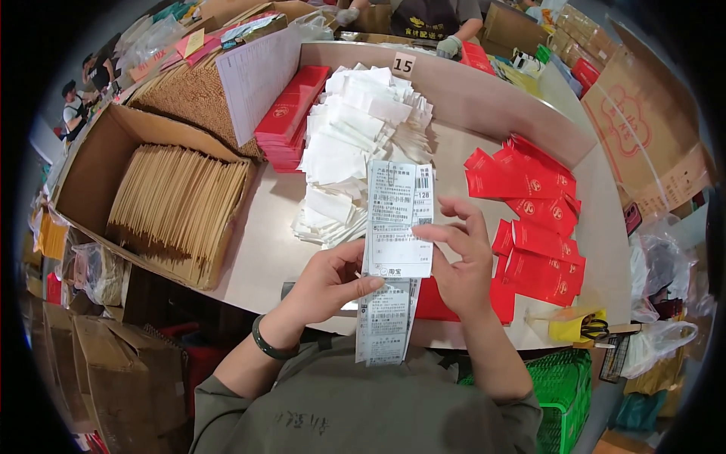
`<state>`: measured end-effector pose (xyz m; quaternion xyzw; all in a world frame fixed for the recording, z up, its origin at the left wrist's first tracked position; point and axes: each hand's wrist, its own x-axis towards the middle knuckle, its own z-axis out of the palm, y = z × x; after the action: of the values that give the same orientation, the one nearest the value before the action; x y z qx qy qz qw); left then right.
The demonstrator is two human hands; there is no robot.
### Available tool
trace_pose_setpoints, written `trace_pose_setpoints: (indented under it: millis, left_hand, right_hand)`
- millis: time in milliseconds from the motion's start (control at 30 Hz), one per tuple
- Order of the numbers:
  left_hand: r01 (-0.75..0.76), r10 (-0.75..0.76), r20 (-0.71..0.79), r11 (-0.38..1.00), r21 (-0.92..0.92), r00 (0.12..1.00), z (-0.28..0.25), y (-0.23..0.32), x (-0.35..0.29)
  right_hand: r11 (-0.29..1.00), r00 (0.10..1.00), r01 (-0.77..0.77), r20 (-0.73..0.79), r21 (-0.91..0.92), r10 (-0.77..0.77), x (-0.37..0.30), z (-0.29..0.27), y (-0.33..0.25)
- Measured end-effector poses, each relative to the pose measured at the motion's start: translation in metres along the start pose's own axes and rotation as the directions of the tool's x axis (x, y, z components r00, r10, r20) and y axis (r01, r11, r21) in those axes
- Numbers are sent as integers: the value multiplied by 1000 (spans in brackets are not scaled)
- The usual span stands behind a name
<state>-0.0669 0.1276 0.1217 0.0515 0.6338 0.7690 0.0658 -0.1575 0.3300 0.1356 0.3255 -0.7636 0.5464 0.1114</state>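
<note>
A long strip of white printed labels (401,257) hangs upright in front of me, its lower part dangling over the table's near edge. My left hand (325,276) is closed on the strip's left side, thumb across its front, with a dark bracelet on the wrist. At the strip's right edge, my right hand (461,261) pinches the paper; its thumb is partly hidden. Just beyond the labels lies a heap of white paper packets (352,121). Red printed paper sleeves (541,250) are spread right of my right hand, and part of another red piece shows under it.
To the left stands a cardboard box (162,261) of thin wooden sticks (174,200). More sticks (181,91) and a stack of red sleeves (291,113) lie behind it. A low partition (484,94) edges the table (265,227). A green crate (567,393) sits below right. Across the partition is another person (431,19).
</note>
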Motion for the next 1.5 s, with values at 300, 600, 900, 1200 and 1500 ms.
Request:
trace_pose_setpoints:
  millis: [300, 600, 900, 1200, 1500]
  left_hand:
    - [50, -50, 8, 997, -58, 999, 0, 8, 0]
    - [57, -53, 54, 995, -85, 997, -1, 8, -1]
    - [74, -65, 79, 991, -112, 995, 0, 8, -2]
    - [61, -52, 73, 990, -126, 996, 2, 9, 4]
    - [11, -15, -28, 989, -145, 999, 6, 17, 23]
  right_hand:
    - [999, 999, 21, -27, 27, -20, 13, -5, -5]
    - [966, 994, 67, 68, 251, -86, 25, -3, -2]
    - [978, 976, 198, 83, 68, -203, 30, -5, 0]
    - [980, 983, 158, 70, 123, -168, 29, -7, -3]
    - [978, 983, 160, 73, 135, -171, 26, -9, -3]
